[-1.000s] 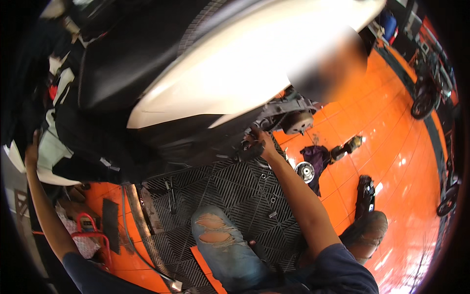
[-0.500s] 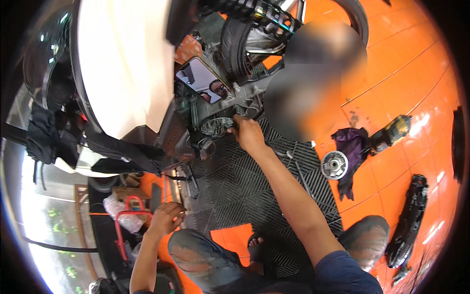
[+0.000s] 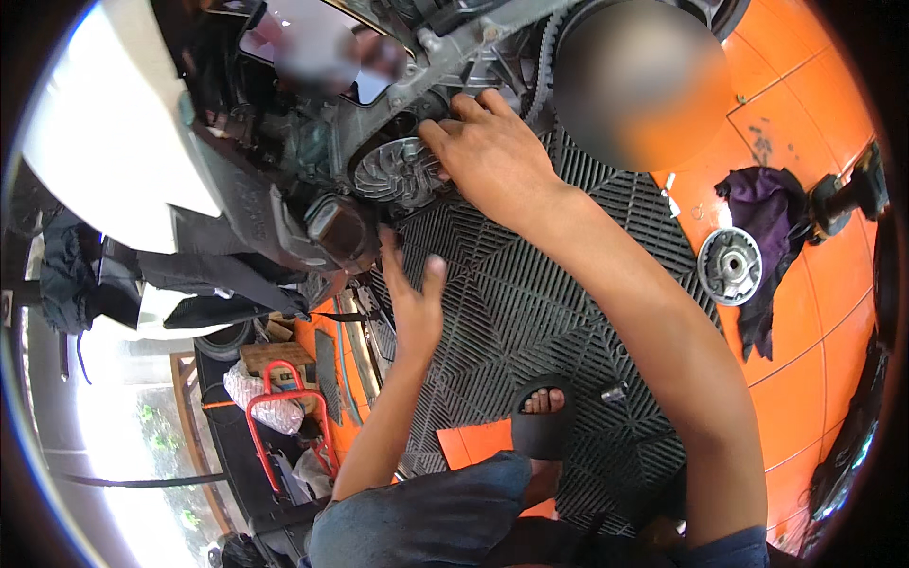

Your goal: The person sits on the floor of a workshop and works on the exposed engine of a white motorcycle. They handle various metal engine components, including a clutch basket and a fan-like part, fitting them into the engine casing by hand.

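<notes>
The right hand [image 3: 488, 142] rested its fingertips on a finned metal pulley [image 3: 398, 172] seated in the scooter's open engine case [image 3: 454, 66], not clamped. The left hand [image 3: 409, 298] hovered open, empty, just below. Another round pulley part [image 3: 730, 266] lay removed on the orange floor [image 3: 805, 379] beside a purple rag [image 3: 769, 213], so reassembly seemed unfinished.

Right hand [image 3: 488, 151] on finned pulley [image 3: 398, 172]; left hand [image 3: 412, 298] open below, over black grid mat [image 3: 530, 312]

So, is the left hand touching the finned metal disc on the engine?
No, the left hand is open in the air below the engine, apart from the finned metal disc; only the right hand touches that disc.
</notes>
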The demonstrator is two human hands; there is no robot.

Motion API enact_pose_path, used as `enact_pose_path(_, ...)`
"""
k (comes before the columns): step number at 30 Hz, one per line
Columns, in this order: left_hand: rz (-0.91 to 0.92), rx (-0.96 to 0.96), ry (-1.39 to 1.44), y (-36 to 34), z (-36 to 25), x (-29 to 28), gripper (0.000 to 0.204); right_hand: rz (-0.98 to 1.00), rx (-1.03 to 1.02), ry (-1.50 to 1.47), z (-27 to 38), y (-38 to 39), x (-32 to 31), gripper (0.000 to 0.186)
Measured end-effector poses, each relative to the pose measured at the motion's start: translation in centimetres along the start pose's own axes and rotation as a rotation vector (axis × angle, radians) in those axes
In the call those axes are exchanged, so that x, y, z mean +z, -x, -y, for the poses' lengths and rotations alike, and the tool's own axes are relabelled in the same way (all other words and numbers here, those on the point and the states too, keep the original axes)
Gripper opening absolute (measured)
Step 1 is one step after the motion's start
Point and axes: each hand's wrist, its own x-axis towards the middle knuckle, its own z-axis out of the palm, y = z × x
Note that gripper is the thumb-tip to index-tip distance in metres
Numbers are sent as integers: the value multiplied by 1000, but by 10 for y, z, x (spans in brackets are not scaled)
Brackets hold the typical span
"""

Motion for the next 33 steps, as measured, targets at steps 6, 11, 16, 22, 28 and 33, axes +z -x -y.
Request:
enact_pose_path(6, -371, 243, 111, -79, 8, 28, 85, 233, 277, -170, -7, 6, 0, 18)
enact_pose_path(11, -342, 401, 253, -102, 8, 25, 87, -75, 208, -258, -13, 11, 6, 14)
enact_pose_path(16, -422, 575, 198, -118, 4, 23, 82, 70, 174, -52, -4, 13, 15, 15)
enact_pose_path(22, -594, 687, -84, -137, 5, 22, 69, 93, 187, -106, -5, 7, 17, 17)
enact_pose_path(28, -629, 652, -94, -137, 5, 28, 64, -112, 154, -112, -8, 11, 27, 19)
enact_pose_path(33, -627, 684, -166, -137, 7, 27, 64, -136, 118, -167, -9, 12, 23, 24)
